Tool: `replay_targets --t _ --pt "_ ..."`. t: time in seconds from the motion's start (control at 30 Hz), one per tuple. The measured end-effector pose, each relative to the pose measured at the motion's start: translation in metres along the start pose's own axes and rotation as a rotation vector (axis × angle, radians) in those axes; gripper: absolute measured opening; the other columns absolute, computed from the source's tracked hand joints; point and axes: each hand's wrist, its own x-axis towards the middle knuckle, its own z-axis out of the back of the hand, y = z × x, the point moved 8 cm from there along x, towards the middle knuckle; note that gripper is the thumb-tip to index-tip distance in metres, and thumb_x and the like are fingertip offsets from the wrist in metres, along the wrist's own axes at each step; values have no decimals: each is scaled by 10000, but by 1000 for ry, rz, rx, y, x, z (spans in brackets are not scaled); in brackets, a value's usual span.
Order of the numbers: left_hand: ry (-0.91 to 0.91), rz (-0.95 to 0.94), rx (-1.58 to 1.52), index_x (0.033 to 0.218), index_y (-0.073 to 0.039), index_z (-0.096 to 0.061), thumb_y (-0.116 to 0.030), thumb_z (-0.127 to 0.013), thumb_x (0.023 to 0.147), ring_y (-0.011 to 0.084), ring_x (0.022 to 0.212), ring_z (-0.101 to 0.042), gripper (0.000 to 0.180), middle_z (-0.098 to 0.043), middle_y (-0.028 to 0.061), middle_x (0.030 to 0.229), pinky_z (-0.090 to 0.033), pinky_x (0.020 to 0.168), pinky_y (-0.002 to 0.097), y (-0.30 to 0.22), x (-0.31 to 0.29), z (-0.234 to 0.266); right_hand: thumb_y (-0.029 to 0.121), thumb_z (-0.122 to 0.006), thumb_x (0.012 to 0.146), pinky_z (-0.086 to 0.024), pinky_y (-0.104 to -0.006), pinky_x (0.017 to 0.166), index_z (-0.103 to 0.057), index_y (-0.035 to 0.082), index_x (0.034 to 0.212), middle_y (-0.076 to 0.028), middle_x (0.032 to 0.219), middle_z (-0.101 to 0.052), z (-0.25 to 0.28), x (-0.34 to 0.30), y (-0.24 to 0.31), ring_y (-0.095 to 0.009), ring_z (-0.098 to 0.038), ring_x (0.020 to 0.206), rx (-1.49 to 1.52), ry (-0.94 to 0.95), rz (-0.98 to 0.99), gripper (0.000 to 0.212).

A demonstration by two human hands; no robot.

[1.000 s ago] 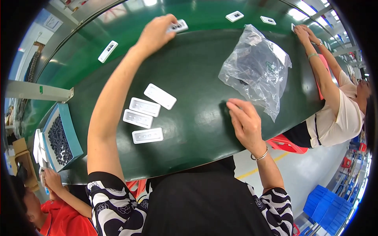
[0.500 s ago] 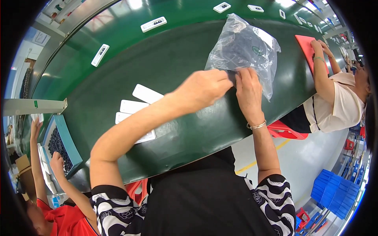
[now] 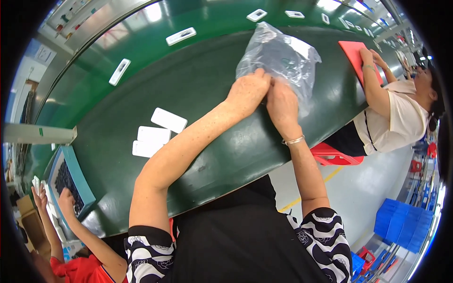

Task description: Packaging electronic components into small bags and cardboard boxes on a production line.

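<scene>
A clear plastic bag (image 3: 302,70) with dark contents lies on the green table, straight ahead of me. At its near edge my left hand (image 3: 250,89) and my right hand (image 3: 282,101) meet, fingers bent and pressed together on the plastic. The fingertips are partly hidden behind the knuckles, so any small piece between them cannot be made out. Three white trays (image 3: 169,120) lie close together on the table, left of my left forearm.
White trays with dark parts (image 3: 181,36) sit spaced along the green strip at the far side. At left, a person in red reaches by a blue box (image 3: 78,179) of dark pieces. At right, another person's hands are at a red board (image 3: 354,54). Blue bins (image 3: 403,224) stand beyond.
My left hand has drawn in against my right, and its elbow has swung right, uncovering more of the white trays. At left, the person's raised hand has come down with a white tray.
</scene>
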Motion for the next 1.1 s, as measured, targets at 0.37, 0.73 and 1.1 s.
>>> replay_targets --t 0.37,0.73,1.1 --pt "-250 361 -441 1068 1 -720 23 -647 901 162 830 -694 184 -688 94 944 -557 740 286 56 -114 152 -40 -578 979 -541 -254 846 -661 -48 1182 -58 1048 -640 39 -21 70 -136 -666 909 897 223 84 220" --pt "-93 579 -426 987 28 -695 -30 -683 870 177 828 -701 132 -721 123 909 -553 756 292 103 -183 166 -15 -703 874 -526 -270 688 -678 10 982 -59 900 -666 -17 -11 187 -150 -678 792 695 407 507 113" --pt "34 290 -279 956 -10 -713 -63 -659 887 296 893 -652 102 -674 112 926 -535 807 399 95 -176 150 59 -708 837 -484 -377 745 -651 56 923 -60 946 -632 -35 -20 211 -266 -618 850 418 303 807 103"
